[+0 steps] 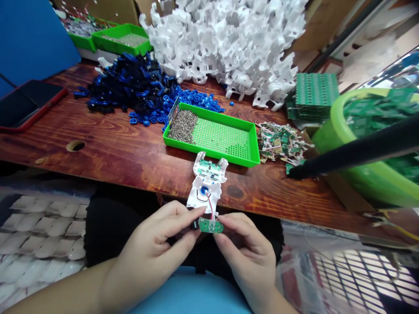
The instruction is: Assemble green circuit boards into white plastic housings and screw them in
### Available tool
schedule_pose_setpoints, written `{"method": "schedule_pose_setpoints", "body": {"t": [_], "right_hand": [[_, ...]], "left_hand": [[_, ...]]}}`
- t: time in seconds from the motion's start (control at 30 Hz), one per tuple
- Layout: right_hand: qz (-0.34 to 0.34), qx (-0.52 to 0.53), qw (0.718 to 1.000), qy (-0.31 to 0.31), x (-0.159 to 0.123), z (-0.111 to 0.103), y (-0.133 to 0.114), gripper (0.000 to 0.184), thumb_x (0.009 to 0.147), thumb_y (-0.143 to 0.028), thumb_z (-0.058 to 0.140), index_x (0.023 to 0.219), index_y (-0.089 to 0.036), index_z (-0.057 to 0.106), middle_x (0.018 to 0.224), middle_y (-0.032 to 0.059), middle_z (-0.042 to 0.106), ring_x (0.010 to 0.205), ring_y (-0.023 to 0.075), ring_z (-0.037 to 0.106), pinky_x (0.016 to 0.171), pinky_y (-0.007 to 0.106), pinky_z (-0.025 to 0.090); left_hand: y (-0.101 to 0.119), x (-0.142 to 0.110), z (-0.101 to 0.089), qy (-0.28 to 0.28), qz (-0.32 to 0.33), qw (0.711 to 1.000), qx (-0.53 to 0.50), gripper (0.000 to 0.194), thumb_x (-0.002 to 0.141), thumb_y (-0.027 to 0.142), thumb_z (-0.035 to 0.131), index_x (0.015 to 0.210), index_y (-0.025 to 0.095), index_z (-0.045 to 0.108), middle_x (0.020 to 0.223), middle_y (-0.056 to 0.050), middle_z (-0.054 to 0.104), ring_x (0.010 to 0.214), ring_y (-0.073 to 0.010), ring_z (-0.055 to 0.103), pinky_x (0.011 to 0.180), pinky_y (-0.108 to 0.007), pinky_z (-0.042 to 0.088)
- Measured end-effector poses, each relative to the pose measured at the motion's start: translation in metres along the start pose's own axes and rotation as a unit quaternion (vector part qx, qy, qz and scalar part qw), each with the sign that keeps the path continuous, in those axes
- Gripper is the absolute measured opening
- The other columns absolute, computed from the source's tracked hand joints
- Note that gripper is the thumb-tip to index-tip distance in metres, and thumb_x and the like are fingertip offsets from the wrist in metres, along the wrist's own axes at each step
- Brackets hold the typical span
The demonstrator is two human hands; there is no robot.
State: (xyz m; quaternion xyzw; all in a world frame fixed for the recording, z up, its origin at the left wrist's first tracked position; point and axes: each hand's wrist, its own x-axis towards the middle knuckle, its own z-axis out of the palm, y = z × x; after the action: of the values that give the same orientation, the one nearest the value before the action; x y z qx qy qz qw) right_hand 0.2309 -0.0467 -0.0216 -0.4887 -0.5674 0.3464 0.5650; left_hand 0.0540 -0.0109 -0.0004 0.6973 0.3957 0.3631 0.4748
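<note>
My left hand point(153, 248) and my right hand point(247, 248) meet just below the table edge, both pinching a small green circuit board point(211, 225). Red and white wires run from the board up into a white plastic housing point(207, 185) that lies on the wooden table point(124, 148). The housing has a blue round part at its middle and a green board at its far end. A small black part shows between my left fingers, beside the board.
A green tray point(229, 139) with small metal screws stands behind the housing. Farther back are piles of blue parts point(131, 87) and white housings point(229, 39). Green boards point(314, 93) and a green tub point(366, 174) are at right; a phone point(26, 104) lies at left.
</note>
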Motion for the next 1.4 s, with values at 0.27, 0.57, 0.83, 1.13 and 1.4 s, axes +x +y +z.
{"method": "schedule_pose_setpoints", "body": {"t": [0.27, 0.57, 0.83, 1.13, 1.4], "right_hand": [[0.047, 0.058, 0.997, 0.013, 0.000, 0.002, 0.002, 0.030, 0.074, -0.008, 0.065, 0.097, -0.028, 0.070, 0.085, 0.0020, 0.064, 0.073, 0.0114, 0.065, 0.062, 0.019, 0.055], [-0.016, -0.034, 0.999, -0.013, -0.002, -0.001, 0.001, 0.040, 0.074, -0.001, 0.063, 0.103, -0.029, 0.065, 0.090, 0.0013, 0.064, 0.082, 0.0110, 0.063, 0.067, 0.018, 0.055], [-0.054, -0.122, 0.991, -0.033, -0.003, -0.001, -0.001, 0.043, 0.074, -0.001, 0.063, 0.107, -0.028, 0.062, 0.094, 0.0022, 0.062, 0.082, 0.0110, 0.063, 0.070, 0.019, 0.054], [-0.017, -0.083, 0.996, -0.012, 0.003, 0.007, -0.003, 0.026, 0.076, -0.006, 0.063, 0.095, -0.024, 0.065, 0.087, 0.0024, 0.065, 0.078, 0.0113, 0.066, 0.066, 0.019, 0.056], [-0.130, -0.189, 0.973, -0.005, 0.008, 0.007, -0.007, 0.029, 0.077, -0.004, 0.061, 0.101, -0.020, 0.062, 0.093, 0.0045, 0.070, 0.084, 0.0114, 0.067, 0.076, 0.020, 0.057]], "left_hand": [[0.001, 0.001, 0.002, -0.006, 0.025, 0.999, 0.021, 0.052, 0.085, 0.010, 0.053, 0.124, 0.044, 0.052, 0.081, 0.004, 0.056, 0.073, -0.0077, 0.059, 0.068, -0.013, 0.049], [0.000, 0.001, 0.001, -0.020, -0.026, 0.999, -0.013, 0.047, 0.087, 0.017, 0.053, 0.123, 0.047, 0.052, 0.082, 0.006, 0.056, 0.076, -0.0063, 0.058, 0.071, -0.010, 0.048], [0.000, 0.004, -0.004, -0.029, -0.049, 0.998, -0.033, 0.040, 0.087, 0.020, 0.054, 0.120, 0.043, 0.057, 0.081, 0.005, 0.058, 0.076, -0.0063, 0.058, 0.071, -0.010, 0.048], [-0.007, 0.002, -0.004, -0.029, -0.043, 0.999, 0.003, 0.043, 0.090, 0.014, 0.049, 0.121, 0.042, 0.054, 0.100, 0.007, 0.062, 0.095, -0.0059, 0.059, 0.083, -0.009, 0.046], [-0.005, 0.003, 0.001, 0.001, -0.028, 0.999, 0.039, 0.037, 0.090, 0.014, 0.049, 0.116, 0.041, 0.054, 0.109, 0.010, 0.060, 0.103, -0.0032, 0.056, 0.089, -0.005, 0.040]]}}
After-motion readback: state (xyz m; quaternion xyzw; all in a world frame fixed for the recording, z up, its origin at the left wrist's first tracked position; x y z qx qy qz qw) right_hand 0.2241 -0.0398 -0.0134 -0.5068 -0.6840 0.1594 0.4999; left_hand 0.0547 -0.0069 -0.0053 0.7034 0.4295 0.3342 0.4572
